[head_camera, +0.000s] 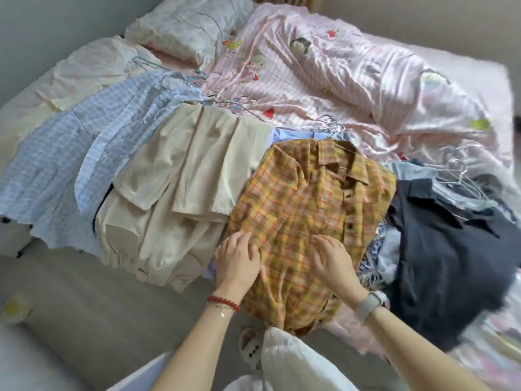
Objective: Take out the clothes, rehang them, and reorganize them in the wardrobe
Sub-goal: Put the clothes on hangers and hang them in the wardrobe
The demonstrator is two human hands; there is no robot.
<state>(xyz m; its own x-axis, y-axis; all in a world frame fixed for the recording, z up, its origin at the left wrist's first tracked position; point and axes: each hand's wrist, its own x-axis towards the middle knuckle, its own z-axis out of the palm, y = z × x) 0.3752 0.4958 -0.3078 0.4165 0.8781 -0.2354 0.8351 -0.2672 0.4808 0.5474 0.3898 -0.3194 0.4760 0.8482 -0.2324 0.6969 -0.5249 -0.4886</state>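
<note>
A yellow and orange plaid shirt (310, 204) lies on a hanger on the bed, collar away from me. My left hand (238, 262) rests flat on its lower left part with fingers spread. My right hand (334, 258) presses on its lower right part, fingers slightly bent. To the left lie a beige garment (183, 176), a blue checked garment (64, 153) and a cream one (93, 71), each on a hanger. On the right a dark navy garment (451, 249) lies over a pile with wire hangers (456, 167).
The pink striped quilt (324, 80) with cartoon prints covers the far half of the bed, and a white pillow (186, 26) lies at the head. The bed edge runs along the lower left, with grey floor (84, 306) below. A slipper (249, 345) shows near my feet.
</note>
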